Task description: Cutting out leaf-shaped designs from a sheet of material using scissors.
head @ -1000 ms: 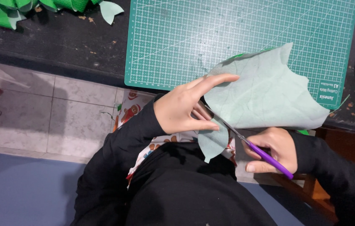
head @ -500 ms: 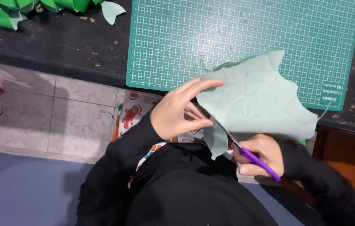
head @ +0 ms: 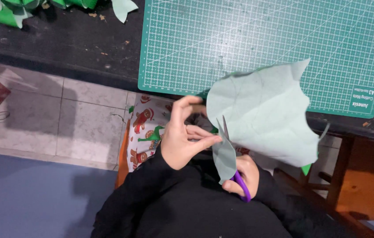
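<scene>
From the head camera, I am watching the left hand [head: 186, 135] pinching the pale green paper sheet [head: 264, 117] at its near-left edge, thumb and fingertips clamped on it to keep it taut. The sheet is hanging in the air just in front of the green cutting mat [head: 257, 39], overlapping its near edge. The right hand [head: 241, 175], nearer the body than the mat, is curling through the purple handles of the scissors [head: 231, 152], whose blades are biting upward into the sheet, parting a narrow flap.
</scene>
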